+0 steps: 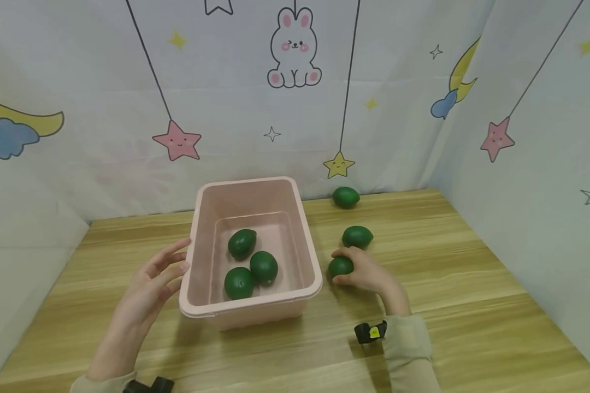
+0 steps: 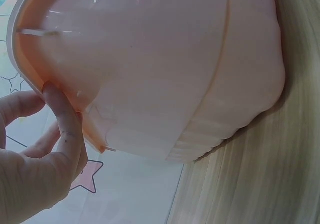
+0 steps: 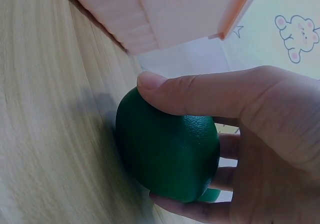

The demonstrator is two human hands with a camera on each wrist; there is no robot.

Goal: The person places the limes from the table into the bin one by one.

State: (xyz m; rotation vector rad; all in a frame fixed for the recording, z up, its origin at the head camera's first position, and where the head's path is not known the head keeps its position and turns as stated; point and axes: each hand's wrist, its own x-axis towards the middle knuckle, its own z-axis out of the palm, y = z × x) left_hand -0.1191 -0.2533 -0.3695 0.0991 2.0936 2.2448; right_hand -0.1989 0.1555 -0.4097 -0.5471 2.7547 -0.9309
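Observation:
In the head view, my right hand [image 1: 366, 270] grips a dark green toy-like lime [image 1: 341, 266] on the table, right of a pink plastic bin [image 1: 251, 305]. The right wrist view shows the thumb over one side of this lime [image 3: 165, 144] and fingers round the other. My left hand [image 1: 147, 286] is at the bin's left side, its extended fingertips at the rim. Up close in the left wrist view, those fingertips [image 2: 52, 91] touch the rim's underside. Inside the bin lie three more limes, one [image 1: 242, 243] behind the other two.
Just behind the gripped lime lies another lime [image 1: 357, 237]. A further lime [image 1: 346, 197] sits near the table's back edge. The wooden table [image 1: 452, 305] meets a white patterned curtain [image 1: 236, 109] at the back and sides.

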